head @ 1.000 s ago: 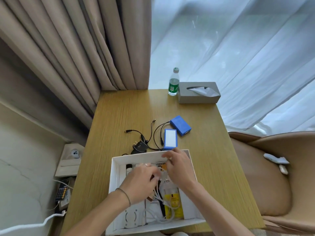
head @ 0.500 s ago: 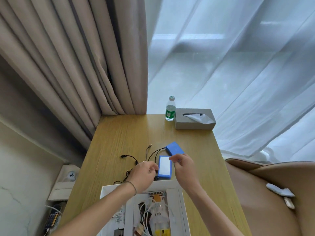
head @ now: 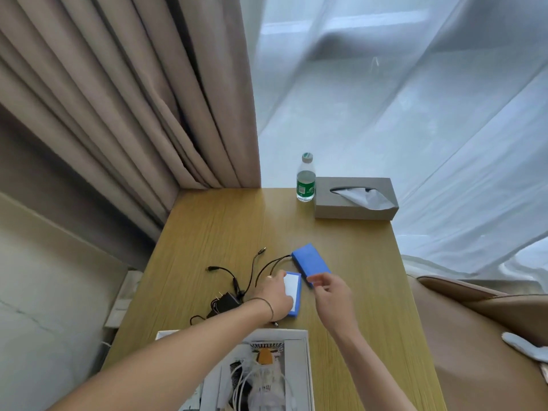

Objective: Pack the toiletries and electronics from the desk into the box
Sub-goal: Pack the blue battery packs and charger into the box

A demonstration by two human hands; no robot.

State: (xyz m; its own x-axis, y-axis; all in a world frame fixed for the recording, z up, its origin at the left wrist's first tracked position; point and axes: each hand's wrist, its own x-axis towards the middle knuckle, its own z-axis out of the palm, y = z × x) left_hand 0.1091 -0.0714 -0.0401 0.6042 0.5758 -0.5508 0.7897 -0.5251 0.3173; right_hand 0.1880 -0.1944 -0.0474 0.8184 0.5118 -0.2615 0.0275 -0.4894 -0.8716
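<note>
Two blue battery packs lie mid-desk. My left hand (head: pixel 274 295) covers the left side of the nearer one, the white-labelled pack (head: pixel 294 295), with fingers closed around its edge. My right hand (head: pixel 330 295) hovers with curled, parted fingers, its fingertips at the near end of the plain blue pack (head: pixel 310 261). Black leads (head: pixel 255 266) run from the packs to a black power adapter (head: pixel 224 304) to the left. The white box (head: pixel 309 366) sits at the near desk edge, holding white cables and packets, partly cut off by the frame.
A green-labelled water bottle (head: pixel 306 182) and a grey tissue box (head: pixel 355 200) stand at the far desk edge. Beige curtains hang at the left, sheer ones behind. A tan chair (head: pixel 474 336) is right of the desk. A wall socket panel (head: pixel 124 301) sits at the left.
Both hands left the box and reached forward to the blue packs; my left hand has settled on the labelled one. The view tilted up, so most of the box dropped out of frame.
</note>
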